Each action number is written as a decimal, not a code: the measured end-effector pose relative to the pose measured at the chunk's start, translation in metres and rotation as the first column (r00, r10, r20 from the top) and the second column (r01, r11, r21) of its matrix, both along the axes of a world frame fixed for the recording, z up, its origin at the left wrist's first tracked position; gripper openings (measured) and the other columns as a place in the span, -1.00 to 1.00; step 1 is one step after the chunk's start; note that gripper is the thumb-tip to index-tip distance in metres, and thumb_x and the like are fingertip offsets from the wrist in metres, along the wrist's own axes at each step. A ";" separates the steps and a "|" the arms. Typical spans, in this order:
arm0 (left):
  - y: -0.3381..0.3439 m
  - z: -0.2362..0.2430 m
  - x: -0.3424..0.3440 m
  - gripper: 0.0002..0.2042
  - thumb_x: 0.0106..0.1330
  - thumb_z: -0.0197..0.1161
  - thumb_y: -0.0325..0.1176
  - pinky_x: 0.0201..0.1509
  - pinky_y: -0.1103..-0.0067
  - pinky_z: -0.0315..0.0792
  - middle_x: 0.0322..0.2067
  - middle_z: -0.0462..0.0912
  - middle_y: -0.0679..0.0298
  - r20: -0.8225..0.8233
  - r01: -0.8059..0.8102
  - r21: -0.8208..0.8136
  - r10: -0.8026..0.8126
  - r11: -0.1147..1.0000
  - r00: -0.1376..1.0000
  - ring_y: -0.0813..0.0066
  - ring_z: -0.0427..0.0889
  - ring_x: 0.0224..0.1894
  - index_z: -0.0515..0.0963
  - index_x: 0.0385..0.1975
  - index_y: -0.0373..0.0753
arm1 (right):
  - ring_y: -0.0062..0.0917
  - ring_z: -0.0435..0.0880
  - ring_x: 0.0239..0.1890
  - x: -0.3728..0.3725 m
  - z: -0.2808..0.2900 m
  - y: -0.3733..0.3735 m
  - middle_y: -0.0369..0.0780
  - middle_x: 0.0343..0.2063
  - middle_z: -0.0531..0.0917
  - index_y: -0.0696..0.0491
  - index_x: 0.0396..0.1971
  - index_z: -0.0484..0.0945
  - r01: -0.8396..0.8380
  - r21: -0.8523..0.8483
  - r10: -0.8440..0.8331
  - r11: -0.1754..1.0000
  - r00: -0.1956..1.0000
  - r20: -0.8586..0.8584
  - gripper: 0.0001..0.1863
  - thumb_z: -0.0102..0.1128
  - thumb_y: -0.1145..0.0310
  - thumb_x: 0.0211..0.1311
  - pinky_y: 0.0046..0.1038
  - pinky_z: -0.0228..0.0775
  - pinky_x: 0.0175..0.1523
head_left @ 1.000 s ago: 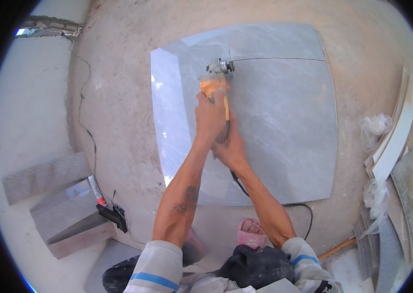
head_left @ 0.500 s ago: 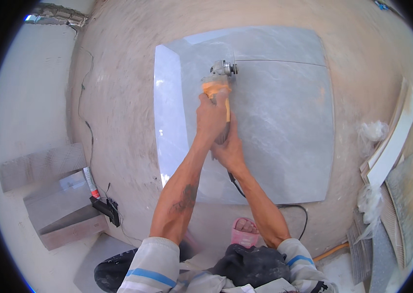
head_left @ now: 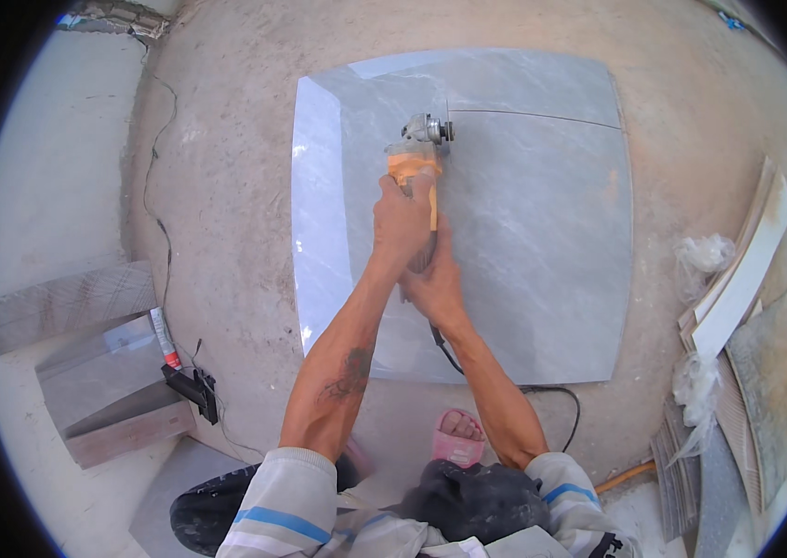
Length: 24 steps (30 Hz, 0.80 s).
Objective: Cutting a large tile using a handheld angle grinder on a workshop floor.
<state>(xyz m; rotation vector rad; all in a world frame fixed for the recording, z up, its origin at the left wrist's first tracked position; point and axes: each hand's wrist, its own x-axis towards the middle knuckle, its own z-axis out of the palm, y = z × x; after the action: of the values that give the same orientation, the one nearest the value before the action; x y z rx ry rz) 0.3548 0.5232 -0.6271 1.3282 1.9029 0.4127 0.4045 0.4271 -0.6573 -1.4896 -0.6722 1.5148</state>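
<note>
A large grey marbled tile (head_left: 533,251) lies on the floor, with a thin dark line (head_left: 551,116) across its upper part, running from the right edge to an orange angle grinder (head_left: 412,160). The grinder's metal head and disc (head_left: 440,130) sit at the left end of that line. My left hand (head_left: 398,219) is closed round the grinder's body, fingers near the orange part. Behind it, my right hand (head_left: 432,284) grips the grinder's rear, partly hidden by the left. A black cord (head_left: 444,353) runs from the tool over the tile's near edge.
Tile offcuts (head_left: 72,307) and a red-and-white tube (head_left: 164,339) lie at the left beside a black tool (head_left: 184,386) and a cable along the wall. Stacked boards and tile pieces (head_left: 765,372) with plastic wrapping (head_left: 700,270) lie at the right. My pink-sandalled foot (head_left: 458,437) is below the tile.
The view has shifted slightly, with the side clutter appearing a little higher and further left. My hands and the grinder stay almost in the same place on the tile.
</note>
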 end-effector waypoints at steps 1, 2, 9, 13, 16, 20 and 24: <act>0.001 0.000 -0.001 -0.25 0.36 0.04 0.23 0.05 0.20 0.46 -0.17 0.60 -0.35 -0.003 0.012 -0.005 -0.012 1.000 1.000 -0.22 0.63 -0.06 0.34 0.04 -0.56 | -0.21 0.68 0.02 0.001 0.001 0.000 0.01 0.06 0.60 -0.04 0.48 -0.09 -0.005 -0.031 0.005 1.000 1.000 -0.007 0.17 0.56 0.18 -0.05 -0.25 0.51 0.04; 0.001 0.000 -0.001 -0.26 0.37 0.06 0.21 0.03 0.18 0.48 -0.17 0.60 -0.36 -0.007 0.025 -0.009 -0.025 1.000 1.000 -0.23 0.64 -0.07 0.30 0.05 -0.55 | -0.21 0.68 0.02 0.001 0.002 0.000 0.01 0.06 0.60 -0.04 0.48 -0.09 -0.005 -0.031 0.004 1.000 1.000 -0.006 0.17 0.56 0.18 -0.05 -0.25 0.51 0.04; -0.001 0.002 -0.001 -0.25 0.37 0.06 0.20 0.06 0.19 0.48 -0.15 0.59 -0.36 -0.018 0.032 -0.018 -0.033 0.999 0.999 -0.22 0.64 -0.05 0.29 0.08 -0.56 | -0.15 0.71 -0.03 0.003 0.007 -0.002 0.01 0.00 0.64 -0.06 0.47 -0.09 -0.009 0.002 0.009 1.000 1.000 0.020 0.16 0.55 0.14 -0.05 -0.23 0.53 0.01; -0.004 0.001 0.001 -0.24 0.36 0.04 0.20 0.07 0.19 0.48 -0.12 0.59 -0.34 -0.019 0.024 -0.032 -0.024 0.999 1.000 -0.21 0.63 -0.04 0.27 0.11 -0.56 | -0.11 0.71 -0.04 -0.001 0.001 -0.005 0.02 -0.01 0.64 -0.07 0.46 -0.08 -0.001 0.027 -0.001 1.000 0.994 0.107 0.14 0.54 0.14 -0.04 -0.20 0.53 0.00; -0.005 0.002 -0.001 -0.22 0.36 0.04 0.22 0.07 0.20 0.48 -0.12 0.60 -0.33 -0.024 0.027 -0.034 -0.028 0.999 0.999 -0.19 0.64 -0.04 0.27 0.12 -0.56 | -0.09 0.70 -0.04 0.000 0.005 -0.007 0.02 0.00 0.64 -0.07 0.46 -0.08 -0.017 -0.025 0.018 1.000 0.998 0.060 0.13 0.53 0.14 -0.03 -0.19 0.53 0.00; -0.008 0.005 0.000 -0.21 0.35 0.04 0.24 0.08 0.21 0.47 -0.11 0.60 -0.32 -0.020 0.013 -0.047 -0.014 0.999 1.000 -0.15 0.64 -0.03 0.27 0.12 -0.56 | -0.08 0.71 -0.05 -0.001 -0.001 -0.008 0.03 -0.01 0.64 -0.08 0.46 -0.10 -0.020 0.002 0.020 1.000 0.999 0.026 0.13 0.52 0.13 -0.03 -0.19 0.53 0.00; -0.009 0.003 0.002 -0.19 0.35 0.04 0.25 0.07 0.22 0.48 -0.11 0.60 -0.31 -0.019 0.027 -0.053 -0.028 0.998 0.999 -0.14 0.65 -0.03 0.28 0.13 -0.57 | -0.08 0.74 -0.18 0.000 0.000 -0.010 0.02 -0.15 0.69 -0.08 0.46 -0.11 -0.014 0.019 0.012 1.000 0.996 0.090 0.12 0.50 0.14 -0.02 -0.19 0.56 -0.11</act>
<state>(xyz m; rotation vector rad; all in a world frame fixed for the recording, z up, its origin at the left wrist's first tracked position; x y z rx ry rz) 0.3565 0.5143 -0.6238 1.3264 1.8968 0.3349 0.4046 0.4169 -0.6571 -1.5487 -0.7487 1.4538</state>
